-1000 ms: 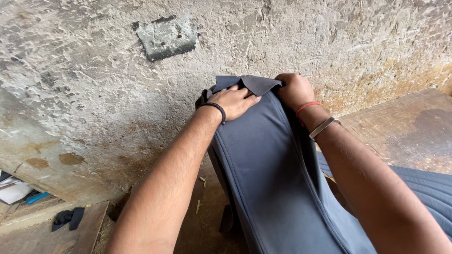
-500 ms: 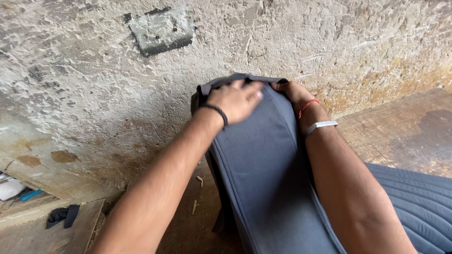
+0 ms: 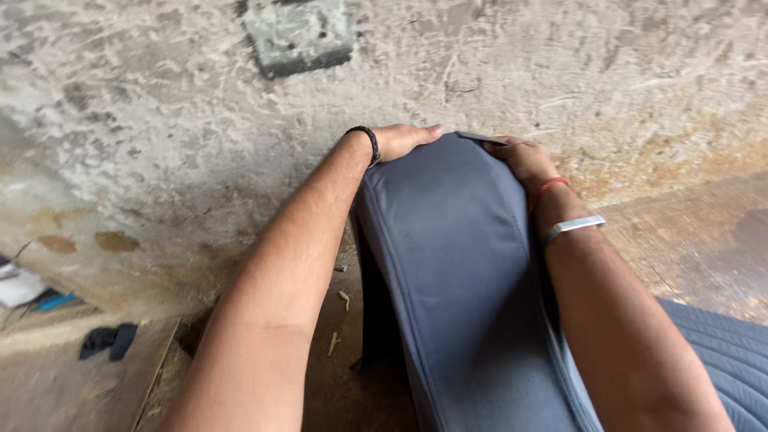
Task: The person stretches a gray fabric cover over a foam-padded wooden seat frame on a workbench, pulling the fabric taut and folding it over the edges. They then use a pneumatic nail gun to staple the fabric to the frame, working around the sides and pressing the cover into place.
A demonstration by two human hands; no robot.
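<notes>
A dark grey fabric seat cover (image 3: 456, 264) is stretched over an upright seat back that leans toward a rough plastered wall. My left hand (image 3: 404, 140), with a black band at the wrist, grips the cover's top left corner. My right hand (image 3: 524, 158), with a red thread and a metal bracelet at the wrist, grips the top right corner, its fingers curled behind the edge. Both forearms run down along the two sides of the seat back.
The rough grey wall (image 3: 160, 120) carries a small grey box (image 3: 300, 34) near the top. A quilted grey cushion (image 3: 724, 360) lies at the lower right. A black object (image 3: 108, 340) and a white thing with a blue item (image 3: 28, 290) lie at the left on the floor.
Both hands slid from the front of the cover's top out to its two corners. The loose flap at the top is now pulled flat over the seat back's top edge.
</notes>
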